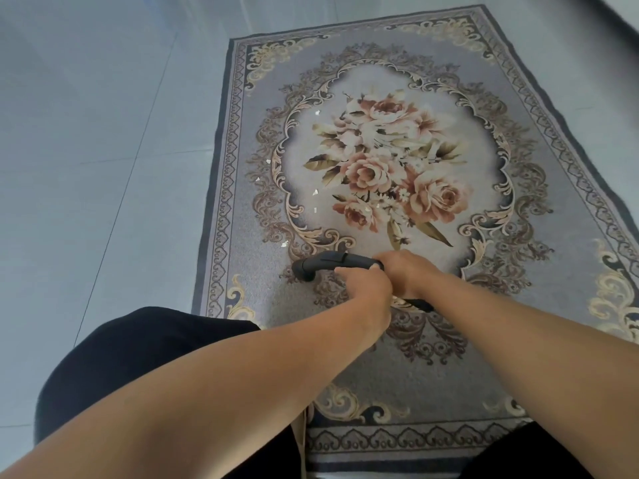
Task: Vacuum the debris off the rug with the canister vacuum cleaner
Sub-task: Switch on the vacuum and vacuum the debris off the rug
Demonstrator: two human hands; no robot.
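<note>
While hands (366, 288) (404, 274) grip vacuum handle (328, 264), debris (315, 192) lies just beyond

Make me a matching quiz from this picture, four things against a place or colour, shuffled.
Things: 1 vacuum handle; 2 debris scraps; 3 tiled floor; 4 rug.
Descriptions: A pale grey, left of the rug; B gripped by left hand and right hand; C floral pattern; D white, scattered on the rug.
Pairs: 1-B; 2-D; 3-A; 4-C.
</note>
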